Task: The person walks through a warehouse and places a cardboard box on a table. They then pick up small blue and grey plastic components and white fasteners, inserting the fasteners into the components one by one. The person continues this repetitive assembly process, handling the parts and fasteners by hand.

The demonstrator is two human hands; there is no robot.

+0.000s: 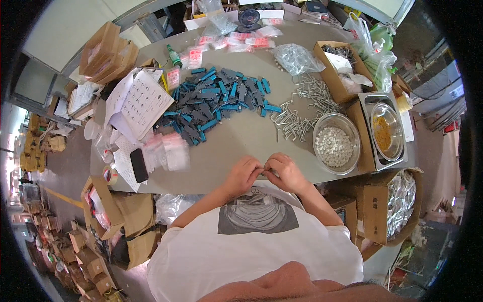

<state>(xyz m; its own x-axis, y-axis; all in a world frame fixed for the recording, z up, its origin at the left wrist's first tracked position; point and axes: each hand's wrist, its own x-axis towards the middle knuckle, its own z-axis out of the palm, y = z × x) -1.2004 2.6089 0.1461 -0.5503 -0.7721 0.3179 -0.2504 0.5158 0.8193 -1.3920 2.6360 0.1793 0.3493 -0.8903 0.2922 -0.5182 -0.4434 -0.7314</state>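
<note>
My left hand (243, 173) and my right hand (285, 171) meet at the near edge of the grey table (236, 138), fingertips pinched together on a small part that is too tiny to make out. A pile of blue and grey plastic pieces (214, 103) lies beyond them in the middle of the table. To the right of that pile lies a scatter of bent metal pins (302, 108). Just right of my right hand stands a round metal bowl of small white parts (335, 145).
A printed sheet (141, 98), small clear bags (166, 151) and a black phone (139, 165) lie at the left. Cardboard boxes (334, 70), a steel pan with a bowl (386, 132) and a box of bagged parts (397, 201) stand at the right. Red-labelled bags (241, 40) line the far edge.
</note>
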